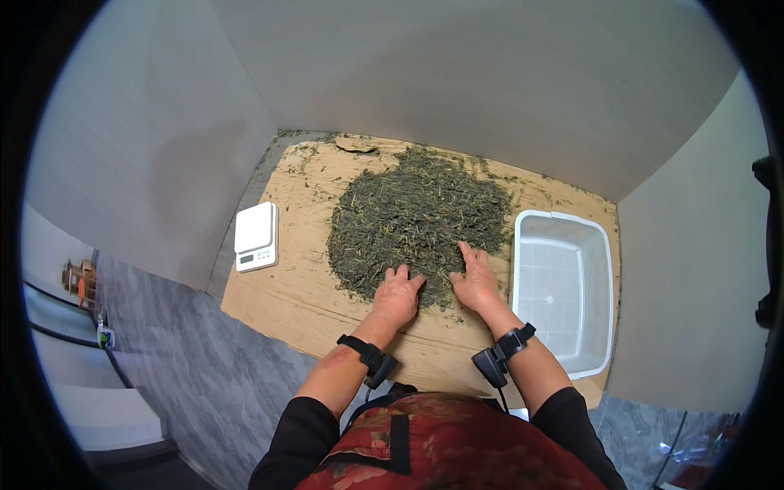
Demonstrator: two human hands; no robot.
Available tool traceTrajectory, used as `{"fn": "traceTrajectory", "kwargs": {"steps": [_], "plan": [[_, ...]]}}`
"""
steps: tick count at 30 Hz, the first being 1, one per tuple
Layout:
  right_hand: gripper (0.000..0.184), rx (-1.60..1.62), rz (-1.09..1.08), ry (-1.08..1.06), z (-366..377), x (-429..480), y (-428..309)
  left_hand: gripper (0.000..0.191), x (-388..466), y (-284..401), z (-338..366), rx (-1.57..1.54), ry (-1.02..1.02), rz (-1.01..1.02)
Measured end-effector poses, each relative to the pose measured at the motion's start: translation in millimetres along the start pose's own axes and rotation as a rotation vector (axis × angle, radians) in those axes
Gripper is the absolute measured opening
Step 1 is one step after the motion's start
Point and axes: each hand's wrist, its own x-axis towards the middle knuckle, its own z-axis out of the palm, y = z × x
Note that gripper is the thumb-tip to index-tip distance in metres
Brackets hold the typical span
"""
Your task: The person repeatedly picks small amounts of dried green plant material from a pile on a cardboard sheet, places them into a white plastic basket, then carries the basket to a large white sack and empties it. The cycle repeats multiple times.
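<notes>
A wide heap of dried dark green leaves, with paler stalks among them, (pixel 416 214) lies on a cardboard sheet (pixel 300 306). At the near edge of the heap, my left hand (pixel 397 297) rests with its fingertips in the leaves. My right hand (pixel 476 278) touches the heap a little farther right, its fingers spread. Neither hand shows anything gripped, though the fingertips are partly hidden by leaves. Right of my right hand stands a white plastic mesh basket (pixel 519 275) with no leaves visible in it. A white digital scale (pixel 256 236) sits left of the heap.
Upright grey panels (pixel 459 73) enclose the far side and both sides of the work surface. Loose leaf bits lie along the far edge, near a torn flap (pixel 356 146) in the cardboard. Grey marbled floor (pixel 202 361) shows at the lower left, with a bottle (pixel 105 337) beyond.
</notes>
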Motion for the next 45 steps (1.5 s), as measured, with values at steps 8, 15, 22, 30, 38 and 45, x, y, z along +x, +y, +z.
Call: {"fn": "traceTrajectory", "kwargs": {"steps": [8, 15, 22, 30, 38, 45], "plan": [[0.050, -0.172, -0.122, 0.153, 38, 27, -12, 0.035, 10, -17, 7, -0.146, 0.025, -0.011], [0.023, -0.028, -0.133, 0.119, 70, 46, 7, 0.026, 29, -43, 15, -0.476, 0.144, -0.167], [0.017, 1.027, 0.431, -0.215, 34, 51, 14, 0.024, 46, -34, -11, -1.294, -0.091, -0.545], [0.016, 1.437, 0.467, -0.306, -29, 23, 18, 0.012, 61, 17, -35, -1.593, -0.301, -0.597], [0.013, 1.439, 0.239, -0.273, -114, -24, 53, 0.013, 75, 119, -55, -1.576, -0.512, -0.328], [0.016, 0.990, 0.361, 0.067, -155, -71, 123, 0.024, 77, 215, -27, -1.227, -0.558, -0.143]]}}
